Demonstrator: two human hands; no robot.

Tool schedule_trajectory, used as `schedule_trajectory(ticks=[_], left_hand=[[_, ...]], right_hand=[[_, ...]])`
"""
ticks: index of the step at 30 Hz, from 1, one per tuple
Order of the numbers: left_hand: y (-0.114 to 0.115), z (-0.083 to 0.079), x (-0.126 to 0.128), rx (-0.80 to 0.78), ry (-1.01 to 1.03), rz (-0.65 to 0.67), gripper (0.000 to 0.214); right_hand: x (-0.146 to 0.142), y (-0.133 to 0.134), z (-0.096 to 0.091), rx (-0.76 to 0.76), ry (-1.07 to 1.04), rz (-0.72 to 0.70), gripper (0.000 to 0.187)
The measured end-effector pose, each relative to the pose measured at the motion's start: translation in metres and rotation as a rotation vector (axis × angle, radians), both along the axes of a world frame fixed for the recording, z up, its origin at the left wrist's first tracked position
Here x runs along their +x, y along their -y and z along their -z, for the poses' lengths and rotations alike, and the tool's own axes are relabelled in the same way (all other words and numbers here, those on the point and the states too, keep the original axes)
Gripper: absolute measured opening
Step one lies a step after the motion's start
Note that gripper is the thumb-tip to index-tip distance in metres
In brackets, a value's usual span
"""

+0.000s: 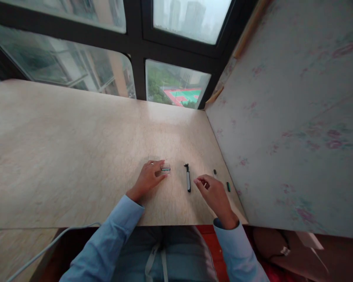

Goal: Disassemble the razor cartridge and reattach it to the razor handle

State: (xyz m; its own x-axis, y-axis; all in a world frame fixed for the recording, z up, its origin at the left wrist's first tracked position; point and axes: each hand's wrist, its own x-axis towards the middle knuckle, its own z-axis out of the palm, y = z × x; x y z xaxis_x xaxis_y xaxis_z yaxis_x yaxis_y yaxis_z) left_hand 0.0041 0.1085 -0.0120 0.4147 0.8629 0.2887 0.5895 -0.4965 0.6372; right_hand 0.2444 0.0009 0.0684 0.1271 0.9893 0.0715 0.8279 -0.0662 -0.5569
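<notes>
A small dark razor cartridge, which seems to sit in a clear plastic case (166,169), lies between the thumb and fingers of my left hand (148,177), on the tabletop. To its right a grey and black razor handle (188,180) rests on the table, its forked end pointing toward the window. My right hand (213,192) is just right of the handle, apart from it. Its thumb and forefinger are pinched together; whatever they hold, if anything, is too small to make out.
A small dark piece (214,172) and a dark green piece (228,187) lie beyond my right hand, near the flowered wall (282,129). The pale tabletop (76,156) runs up to a dark-framed window (139,58). A white cable (53,241) crosses the front left edge.
</notes>
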Motion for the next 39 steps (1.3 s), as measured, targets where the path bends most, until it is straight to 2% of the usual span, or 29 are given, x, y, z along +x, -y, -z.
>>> schedule_trajectory(ticks=[3,8,13,17,24,31,35,39], left_hand=[[0.004,-0.001,0.000,0.035,0.097,0.025,0.048],[0.011,-0.010,0.002,0.085,0.274,0.064,0.049],[0.017,-0.019,0.002,0.099,0.322,0.081,0.052],[0.021,-0.019,0.002,0.097,0.285,0.102,0.054],[0.022,-0.016,0.001,0.074,0.262,0.117,0.053],[0.021,-0.015,0.002,0.026,0.200,0.132,0.051],[0.021,-0.014,0.002,-0.009,0.185,0.147,0.051],[0.022,-0.015,0.002,-0.046,0.162,0.172,0.049]], right_hand=[[-0.025,-0.011,0.005,0.055,-0.070,-0.099,0.021],[-0.053,-0.030,0.012,0.155,-0.134,-0.158,0.021],[-0.059,-0.045,0.017,0.218,-0.067,-0.258,0.025],[-0.055,-0.053,0.019,0.226,0.020,-0.332,0.021],[-0.054,-0.059,0.012,0.158,0.246,-0.453,0.020],[-0.056,-0.064,-0.005,-0.009,0.433,-0.578,0.025],[-0.059,-0.065,-0.013,-0.078,0.545,-0.608,0.025],[-0.061,-0.064,-0.013,-0.100,0.615,-0.624,0.025]])
